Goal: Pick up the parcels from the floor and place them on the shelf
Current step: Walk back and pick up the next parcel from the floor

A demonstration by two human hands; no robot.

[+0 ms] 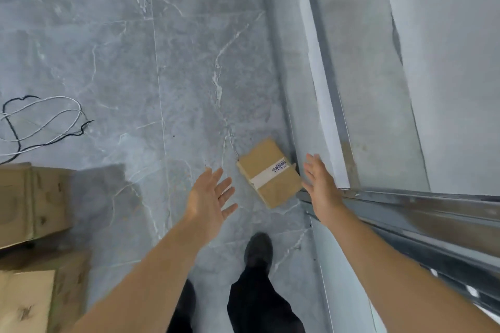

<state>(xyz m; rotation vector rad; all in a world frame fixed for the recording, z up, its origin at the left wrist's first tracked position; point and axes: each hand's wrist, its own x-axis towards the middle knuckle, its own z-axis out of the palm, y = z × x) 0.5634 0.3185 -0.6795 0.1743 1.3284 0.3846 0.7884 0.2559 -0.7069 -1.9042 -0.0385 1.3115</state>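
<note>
Left hand: the left hand (209, 197) is spread wide, palm turned toward the parcel, holding nothing; it hangs just left of the parcel, not touching it.
Right hand: the right hand (320, 184) is likewise spread and empty, just right of the parcel, in front of the shelf's lower rail.
Parcel: one small brown parcel (269, 171) with a strip of pale tape and a white label lies flat on the floor (162, 62), between the two hands, its far corner close against the foot of the shelf.
Shelf: a metal shelf (422, 205) runs along the right edge of the view; no parcel can be seen on the parts in view, and much of it is out of frame.
Boxes: two larger cardboard boxes (29, 203) stand at the left edge of the floor, well apart from the hands; whether they count as parcels cannot be told.
Other things: a tangle of cables (40, 121) lies on the floor at left; one dark shoe (258, 249) stands just behind the parcel.
Count: two hands, one small parcel, two boxes, one shelf.
Progress: judged from this, the small parcel is not yet gripped; the grasp, the lift and the placing all remain.
</note>
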